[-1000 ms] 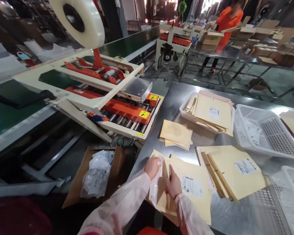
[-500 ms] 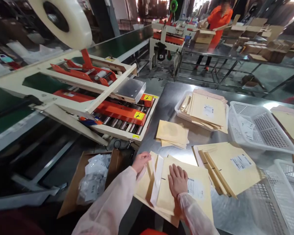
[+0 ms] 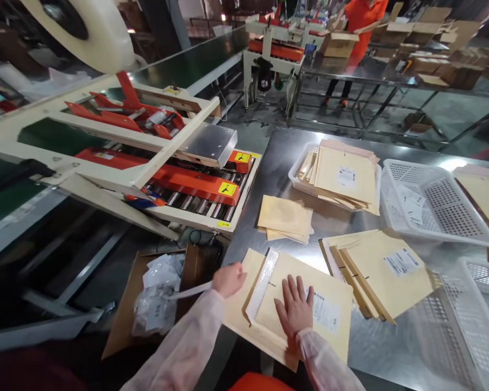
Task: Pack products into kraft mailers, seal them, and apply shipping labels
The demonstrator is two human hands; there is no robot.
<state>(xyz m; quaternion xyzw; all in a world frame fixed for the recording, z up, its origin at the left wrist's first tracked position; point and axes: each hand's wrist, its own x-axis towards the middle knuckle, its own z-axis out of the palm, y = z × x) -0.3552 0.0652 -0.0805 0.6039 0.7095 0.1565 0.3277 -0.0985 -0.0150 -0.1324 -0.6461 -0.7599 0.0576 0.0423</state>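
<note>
My right hand (image 3: 296,307) lies flat with fingers spread on a yellow padded envelope (image 3: 264,320), beside its white label (image 3: 326,310). The envelope's flap, with a shiny adhesive band (image 3: 262,282), is at its left side. At the envelopes' left edge, my left hand (image 3: 229,280) is closed on a white strip (image 3: 193,291) that trails left toward the cardboard box. Another envelope (image 3: 242,304) lies underneath, partly hidden. To the right rests a pile of labelled envelopes (image 3: 387,271).
A cardboard box (image 3: 120,320) with clear plastic and white slips stands lower left. Two small envelopes (image 3: 285,216), a basket of envelopes (image 3: 303,187) and white baskets (image 3: 464,217) are on the metal table (image 3: 281,157). A roller machine (image 3: 195,184) stands left; a person works behind.
My left hand has moved slightly left and down, with the white strip now off the flap and its adhesive band exposed. My right hand's fingers have spread wider on the envelope.
</note>
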